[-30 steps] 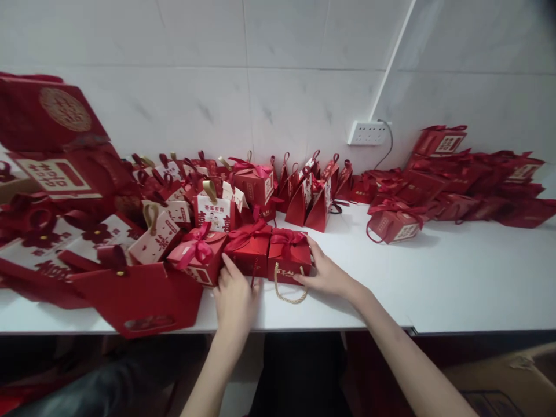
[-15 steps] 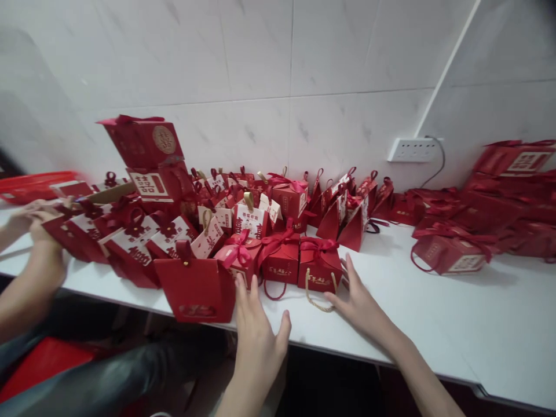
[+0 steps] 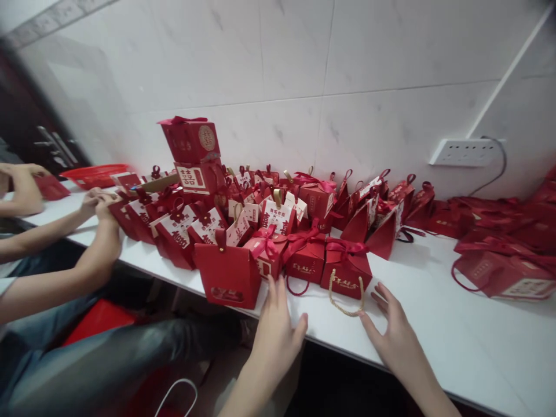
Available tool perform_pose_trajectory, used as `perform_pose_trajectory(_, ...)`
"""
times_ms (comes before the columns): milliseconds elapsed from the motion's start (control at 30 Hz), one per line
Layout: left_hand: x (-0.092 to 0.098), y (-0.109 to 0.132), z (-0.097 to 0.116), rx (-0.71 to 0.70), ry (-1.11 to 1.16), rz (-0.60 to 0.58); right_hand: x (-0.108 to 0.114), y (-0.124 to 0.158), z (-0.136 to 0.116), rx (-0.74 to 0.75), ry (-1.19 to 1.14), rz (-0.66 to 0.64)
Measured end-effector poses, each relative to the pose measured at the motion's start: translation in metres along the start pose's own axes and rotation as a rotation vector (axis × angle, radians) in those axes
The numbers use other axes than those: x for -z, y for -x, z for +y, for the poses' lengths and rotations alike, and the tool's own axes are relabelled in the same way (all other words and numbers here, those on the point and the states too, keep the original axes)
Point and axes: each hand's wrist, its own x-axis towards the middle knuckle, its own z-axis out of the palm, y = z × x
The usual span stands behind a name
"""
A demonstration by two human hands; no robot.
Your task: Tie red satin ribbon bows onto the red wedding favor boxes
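My left hand [image 3: 278, 330] is open, fingers stretched up at the table's front edge. Its fingertips are by the foot of a small red box with a pink bow [image 3: 266, 250]; I cannot tell whether they touch. My right hand [image 3: 394, 327] is also open, thumb and fingers apart, just right of a red gift box with a gold cord handle [image 3: 346, 269]. Between these boxes sits a red box with a dark red ribbon [image 3: 305, 258]. A taller red gift box with a small window [image 3: 228, 275] stands left of my left hand.
Many red and white gift boxes [image 3: 176, 231] crowd the white table [image 3: 417, 278], some stacked. A co-worker's hands [image 3: 102, 205] are at the left end; another person's arm lies beyond. A red basket [image 3: 93, 175] and a wall socket [image 3: 463, 153] are behind.
The view has swung left, so the boxes appear farther right. My right hand has drawn back slightly from the gold-cord box, leaving a gap. Another person's arm has come into view at far left.
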Motion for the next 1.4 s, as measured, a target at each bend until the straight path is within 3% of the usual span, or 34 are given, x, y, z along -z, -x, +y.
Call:
perform_pose_trajectory(33,0.009,0.008,-0.001,-0.076,-0.010,0.063,0.001,0.000,0.001,-0.015,-0.013,0.002)
perform_pose_trajectory(100,0.026,0.019,-0.007,-0.186,-0.040,0.408,0.001,0.000,0.004,-0.033,-0.041,0.018)
perform_pose_trajectory(167,0.038,0.017,-0.018,-0.151,-0.119,0.786,0.001,0.000,0.007,-0.039,-0.057,0.031)
perform_pose_trajectory(200,0.042,0.012,-0.025,-0.077,-0.167,0.855,0.001,-0.001,0.008,-0.042,-0.056,0.034)
perform_pose_trajectory(333,0.043,-0.012,-0.049,0.244,-0.226,0.736,0.000,-0.002,0.012,-0.055,-0.040,0.018)
perform_pose_trajectory(433,0.037,-0.019,-0.055,0.352,-0.186,0.643,0.000,-0.001,0.009,-0.062,-0.059,0.023)
perform_pose_trajectory(500,0.036,-0.016,-0.056,0.368,-0.156,0.613,0.001,0.000,0.007,-0.060,-0.067,0.035)
perform_pose_trajectory(600,0.038,-0.005,-0.052,0.297,-0.051,0.658,0.003,-0.001,0.003,-0.050,-0.064,0.031)
perform_pose_trajectory(733,0.040,0.018,-0.027,0.161,0.221,0.714,0.010,0.002,-0.009,-0.085,-0.089,0.129)
perform_pose_trajectory(800,0.035,0.028,-0.010,0.163,0.399,0.618,0.015,0.010,-0.021,-0.011,-0.101,0.286)
perform_pose_trajectory(867,0.028,0.036,0.004,0.201,0.572,0.445,0.019,0.022,-0.037,0.131,-0.145,0.375)
perform_pose_trajectory(967,0.016,0.046,0.009,0.306,0.761,0.163,0.026,0.045,-0.063,0.283,-0.279,0.235)
perform_pose_trajectory(1100,0.005,0.055,-0.001,0.461,0.965,-0.151,0.043,0.068,-0.091,0.344,-0.322,0.031)
perform_pose_trajectory(1167,0.002,0.056,0.001,0.389,1.002,-0.199,0.053,0.075,-0.099,0.345,-0.309,0.011)
perform_pose_trajectory(1233,0.002,0.053,0.015,0.163,0.922,-0.150,0.060,0.082,-0.102,0.333,-0.323,0.007)
perform_pose_trajectory(1333,0.003,0.047,0.052,-0.258,0.494,0.064,0.063,0.086,-0.099,0.217,-0.443,0.010)
perform_pose_trajectory(1400,0.005,0.044,0.076,-0.428,0.197,0.206,0.061,0.084,-0.094,0.066,-0.521,0.054)
